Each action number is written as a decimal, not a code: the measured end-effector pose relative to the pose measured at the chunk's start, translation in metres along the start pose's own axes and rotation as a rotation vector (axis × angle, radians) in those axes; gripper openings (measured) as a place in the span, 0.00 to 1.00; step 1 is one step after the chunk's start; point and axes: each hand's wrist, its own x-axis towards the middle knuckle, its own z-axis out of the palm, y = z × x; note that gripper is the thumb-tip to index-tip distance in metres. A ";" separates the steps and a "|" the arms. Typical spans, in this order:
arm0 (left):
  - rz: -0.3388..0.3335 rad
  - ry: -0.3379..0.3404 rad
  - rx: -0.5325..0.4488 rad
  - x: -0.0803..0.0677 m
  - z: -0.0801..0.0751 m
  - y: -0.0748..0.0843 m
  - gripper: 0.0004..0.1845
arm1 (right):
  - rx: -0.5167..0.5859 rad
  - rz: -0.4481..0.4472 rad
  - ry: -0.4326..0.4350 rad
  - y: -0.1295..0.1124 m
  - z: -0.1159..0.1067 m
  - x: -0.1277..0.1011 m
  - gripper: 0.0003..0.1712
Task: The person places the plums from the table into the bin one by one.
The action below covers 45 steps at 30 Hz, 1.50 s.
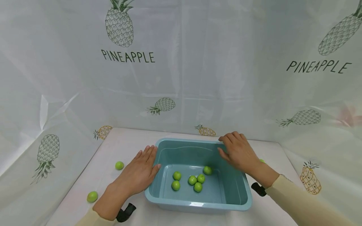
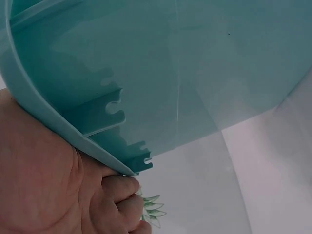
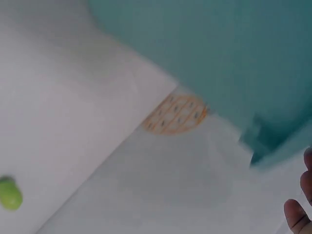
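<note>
Flanks teal basin [image 1: 181, 203] at ten and two o'clock with straight-fingered left hand [image 1: 141, 172] and right hand [image 1: 240, 154] with loosely bent fingers, apparently to steady six green fruits [image 1: 192, 180].

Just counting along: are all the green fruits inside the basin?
No: two green fruits lie on the white table, left of the blue basin.

A screened-off tabletop workspace — pineapple-printed sheeting [image 1: 215, 69] behind and beside a white table [image 1: 127, 142] — type of room unclear
</note>
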 end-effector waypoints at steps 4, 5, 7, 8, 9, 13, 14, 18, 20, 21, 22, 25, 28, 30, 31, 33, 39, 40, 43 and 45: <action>-0.002 -0.001 0.002 0.000 0.001 -0.001 0.39 | -0.056 0.018 0.037 0.030 -0.012 -0.016 0.20; -0.003 -0.001 0.003 0.000 0.001 -0.001 0.39 | -0.071 0.026 0.043 0.038 -0.013 -0.021 0.21; -0.003 0.002 0.003 0.000 0.001 -0.001 0.39 | -0.106 0.036 0.045 0.054 -0.014 -0.034 0.23; -0.004 0.002 0.003 0.000 0.001 -0.001 0.39 | -0.124 0.046 0.039 0.062 -0.014 -0.041 0.23; -0.004 0.003 0.003 0.000 0.002 0.000 0.39 | -0.141 0.065 0.024 0.069 -0.013 -0.048 0.22; -0.004 0.003 0.001 0.000 0.002 -0.001 0.39 | -0.195 0.150 -0.069 0.093 -0.008 -0.081 0.22; -0.004 0.004 0.000 0.000 0.002 -0.001 0.39 | -0.203 0.181 -0.110 0.097 -0.007 -0.089 0.25; -0.004 0.003 -0.008 0.000 0.002 -0.001 0.39 | -0.228 0.270 -0.257 0.110 0.003 -0.118 0.29; -0.005 0.002 -0.012 0.000 0.002 -0.001 0.39 | -0.234 0.295 -0.309 0.114 0.009 -0.130 0.29; -0.004 0.002 -0.014 0.000 0.002 -0.002 0.39 | -0.236 0.297 -0.326 0.116 0.011 -0.136 0.29; -0.003 0.002 -0.016 0.000 0.002 -0.002 0.39 | -0.241 0.291 -0.341 0.118 0.014 -0.141 0.29; -0.001 0.002 -0.016 0.000 0.002 -0.002 0.39 | -0.258 0.271 -0.376 0.121 0.022 -0.154 0.30; 0.002 0.004 -0.013 -0.001 0.001 -0.002 0.39 | -0.276 0.252 -0.401 0.122 0.028 -0.160 0.30; 0.004 0.006 -0.012 0.000 0.001 -0.002 0.39 | -0.284 0.250 -0.410 0.122 0.032 -0.161 0.29; 0.004 0.007 -0.011 0.000 0.001 -0.001 0.39 | -0.287 0.252 -0.411 0.122 0.034 -0.162 0.28; 0.005 0.008 -0.009 0.000 0.001 -0.001 0.39 | -0.298 0.254 -0.417 0.122 0.038 -0.163 0.27; 0.003 0.009 0.000 0.001 0.001 -0.001 0.39 | -0.329 0.267 -0.461 0.121 0.045 -0.164 0.27; 0.003 0.009 0.000 0.001 0.001 -0.001 0.39 | -0.333 0.267 -0.465 0.121 0.046 -0.164 0.27; 0.004 0.010 -0.001 0.000 0.001 -0.001 0.39 | -0.340 0.264 -0.468 0.122 0.048 -0.164 0.26; 0.005 0.010 0.000 0.000 0.001 -0.001 0.39 | -0.342 0.259 -0.468 0.122 0.049 -0.165 0.25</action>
